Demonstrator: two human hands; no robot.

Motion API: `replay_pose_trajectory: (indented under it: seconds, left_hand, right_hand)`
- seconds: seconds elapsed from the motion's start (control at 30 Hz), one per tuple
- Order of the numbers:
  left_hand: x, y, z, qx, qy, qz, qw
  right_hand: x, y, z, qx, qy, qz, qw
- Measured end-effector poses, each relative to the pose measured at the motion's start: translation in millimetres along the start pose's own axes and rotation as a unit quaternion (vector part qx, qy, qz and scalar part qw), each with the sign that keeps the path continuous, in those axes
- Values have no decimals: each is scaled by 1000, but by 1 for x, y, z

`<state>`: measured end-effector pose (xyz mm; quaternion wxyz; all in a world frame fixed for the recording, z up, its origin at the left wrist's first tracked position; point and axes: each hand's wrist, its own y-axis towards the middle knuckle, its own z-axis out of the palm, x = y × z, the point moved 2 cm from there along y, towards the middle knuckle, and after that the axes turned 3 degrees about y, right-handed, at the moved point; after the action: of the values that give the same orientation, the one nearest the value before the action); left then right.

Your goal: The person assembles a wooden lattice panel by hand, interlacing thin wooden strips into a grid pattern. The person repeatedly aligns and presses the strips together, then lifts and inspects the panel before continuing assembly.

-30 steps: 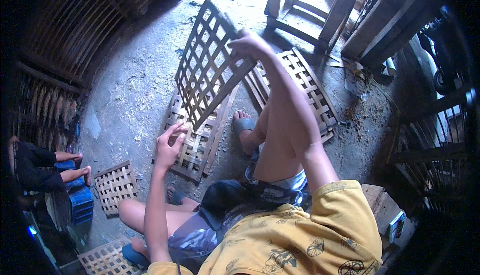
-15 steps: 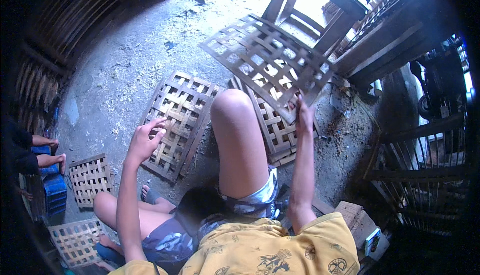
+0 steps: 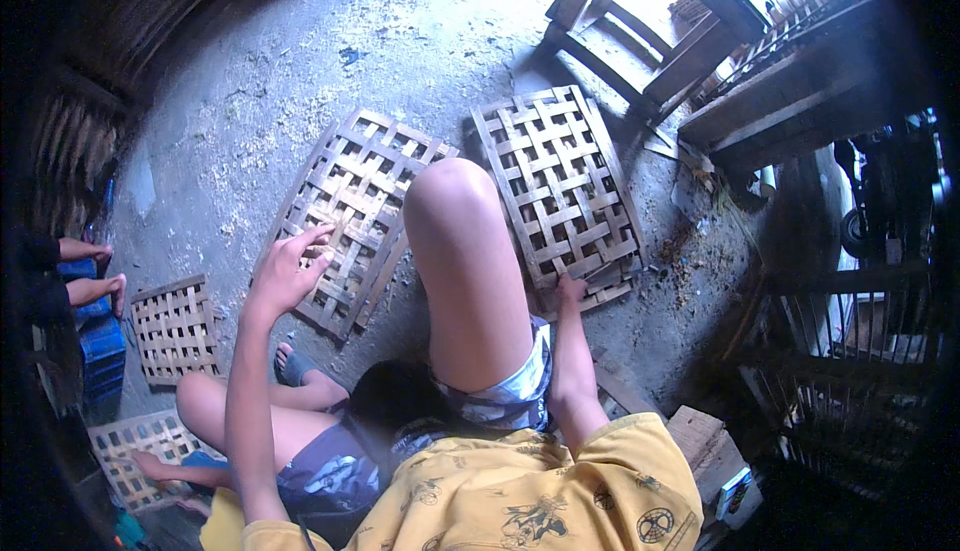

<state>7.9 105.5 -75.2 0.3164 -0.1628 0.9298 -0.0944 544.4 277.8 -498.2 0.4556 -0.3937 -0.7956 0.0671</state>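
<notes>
Resting with fingers spread loose, the left hand touched a woven bamboo lattice panel on the floor, left of the raised knee. The right hand pressed the near edge of a second lattice panel on the right; its finger grip could not be told. A small yellow-and-blue carton lay near right.
</notes>
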Motion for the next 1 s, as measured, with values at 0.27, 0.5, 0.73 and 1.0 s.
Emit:
replay_pose_trajectory:
  seconds: [0.27, 0.5, 0.73, 1.0]
  left_hand:
    - [-5, 6, 10, 2, -2, 61, 998]
    - [2, -11, 4, 19, 51, 5, 998]
    - [-5, -7, 0, 23, 28, 3, 999]
    - [15, -12, -14, -48, 50, -4, 998]
  right_hand:
    - [-40, 50, -23, -120, 16, -41, 992]
    - [-6, -5, -13, -43, 194, 52, 979]
    - [16, -9, -38, -175, -62, -86, 979]
    - [40, -59, -37, -67, -179, -266, 945]
